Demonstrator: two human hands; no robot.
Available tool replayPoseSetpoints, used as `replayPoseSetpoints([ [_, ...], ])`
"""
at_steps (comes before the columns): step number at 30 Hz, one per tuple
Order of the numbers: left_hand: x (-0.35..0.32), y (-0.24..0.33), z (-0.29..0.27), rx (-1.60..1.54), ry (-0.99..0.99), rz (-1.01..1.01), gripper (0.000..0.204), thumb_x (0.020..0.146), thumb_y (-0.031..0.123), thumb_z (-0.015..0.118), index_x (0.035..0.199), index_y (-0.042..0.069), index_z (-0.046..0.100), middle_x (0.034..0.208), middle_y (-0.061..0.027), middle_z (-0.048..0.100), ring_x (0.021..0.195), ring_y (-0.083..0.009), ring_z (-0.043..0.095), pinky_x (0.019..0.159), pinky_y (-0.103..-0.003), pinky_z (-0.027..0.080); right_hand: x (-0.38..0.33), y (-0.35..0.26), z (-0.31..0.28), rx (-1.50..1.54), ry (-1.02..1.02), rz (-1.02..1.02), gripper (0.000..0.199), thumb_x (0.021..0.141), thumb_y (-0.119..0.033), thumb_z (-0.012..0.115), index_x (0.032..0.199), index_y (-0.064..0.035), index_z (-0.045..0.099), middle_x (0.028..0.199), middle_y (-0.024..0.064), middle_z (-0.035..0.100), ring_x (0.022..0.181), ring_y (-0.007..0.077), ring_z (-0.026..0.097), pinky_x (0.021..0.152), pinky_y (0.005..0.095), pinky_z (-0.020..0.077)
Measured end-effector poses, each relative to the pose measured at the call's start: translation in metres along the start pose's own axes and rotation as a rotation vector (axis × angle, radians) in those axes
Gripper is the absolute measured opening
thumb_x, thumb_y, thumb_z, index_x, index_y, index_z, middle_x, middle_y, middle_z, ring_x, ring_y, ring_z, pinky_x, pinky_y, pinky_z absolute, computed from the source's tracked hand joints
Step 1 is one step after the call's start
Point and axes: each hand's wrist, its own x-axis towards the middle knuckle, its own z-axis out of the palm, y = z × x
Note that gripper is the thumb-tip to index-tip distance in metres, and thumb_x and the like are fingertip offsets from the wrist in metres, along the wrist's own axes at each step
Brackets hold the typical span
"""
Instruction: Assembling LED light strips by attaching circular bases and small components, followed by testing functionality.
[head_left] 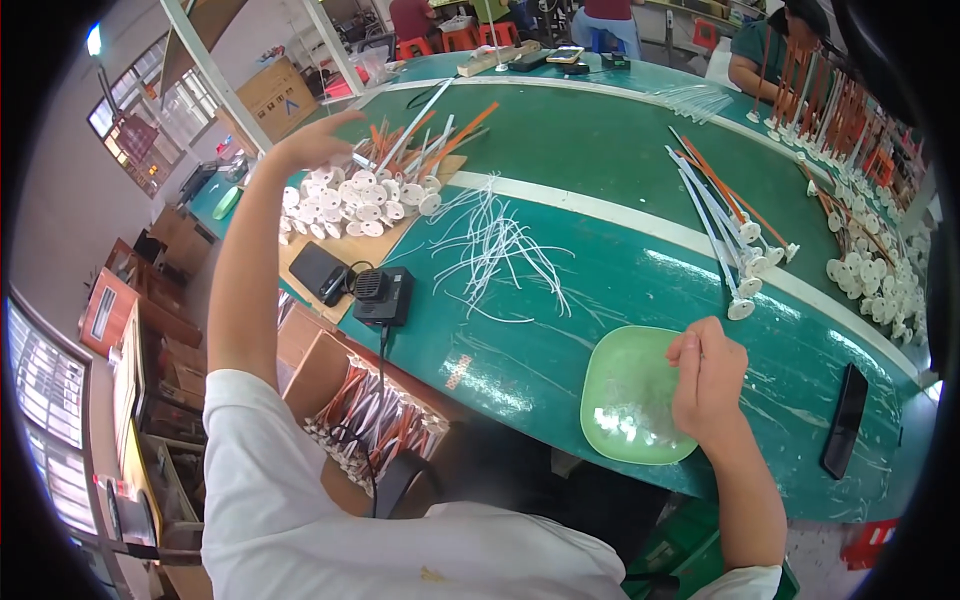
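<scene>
My left hand (315,145) reaches out over a pile of sticks with white round discs (365,200) at the back left. Its fingers are stretched out, and no object shows in them. Orange and white sticks (430,140) rise from that pile just right of the hand. My right hand (710,375) is closed, thumb against bent fingers, over the right edge of a light green square tray (630,450). Whatever it may hold is hidden. A loose heap of thin white cords (500,245) lies between the pile and the tray.
Several disc-ended sticks (715,230) lie across the moving-belt strip. A black phone (845,420) is at right. Left of the cords are a black box-shaped device (385,297) and a dark case (318,270). A carton of sticks (320,350) stands below. A co-worker (765,70) sits far right.
</scene>
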Motion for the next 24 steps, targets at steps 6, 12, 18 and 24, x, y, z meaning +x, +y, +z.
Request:
replayPoseSetpoints([
  [6, 0.008, -0.063, -0.013, 0.707, 0.118, 0.161, 0.072, 0.085, 0.030, 0.067, 0.151, 0.023, 0.040, 0.095, -0.0168, 0.072, 0.072, -0.0283, 0.069, 0.069, -0.045, 0.054, 0.013, -0.010, 0.011, 0.005, 0.272, -0.184, 0.008, 0.087, 0.001, 0.053, 0.083, -0.0037, 0.058, 0.066, 0.0108, 0.061, 0.056, 0.0272, 0.061, 0.054, 0.0358, 0.0471],
  [12, -0.057, 0.152, 0.092, 0.657, 0.469, 0.441, 0.042, 0.092, 0.028, 0.062, 0.133, 0.018, 0.057, 0.102, -0.0153, 0.071, 0.090, -0.0355, 0.068, 0.081, -0.047, 0.053, 0.003, 0.009, -0.007, -0.129, 0.050, -0.108, 0.005, 0.077, 0.000, 0.060, 0.074, -0.0033, 0.062, 0.063, 0.0101, 0.059, 0.053, 0.0292, 0.057, 0.052, 0.0386, 0.0455],
  [18, -0.100, 0.226, 0.234, -0.315, 0.261, 0.908, 0.023, 0.085, 0.015, 0.071, 0.105, 0.004, 0.065, 0.078, -0.0092, 0.069, 0.065, -0.0202, 0.067, 0.063, -0.035, 0.051, 0.029, 0.052, -0.033, -0.427, 0.411, 0.124, 0.013, 0.078, -0.005, 0.064, 0.088, -0.0053, 0.072, 0.081, 0.0145, 0.067, 0.070, 0.0315, 0.065, 0.065, 0.0353, 0.0523],
  [24, -0.114, 0.232, 0.283, -0.269, 0.258, 1.106, 0.022, 0.081, 0.007, 0.072, 0.102, 0.005, 0.066, 0.072, -0.0074, 0.066, 0.060, -0.0220, 0.064, 0.059, -0.034, 0.049, 0.019, 0.062, -0.042, -0.434, 0.041, 0.299, 0.022, 0.075, -0.003, 0.074, 0.097, -0.0053, 0.074, 0.097, 0.0133, 0.069, 0.084, 0.0287, 0.068, 0.075, 0.0357, 0.0542],
])
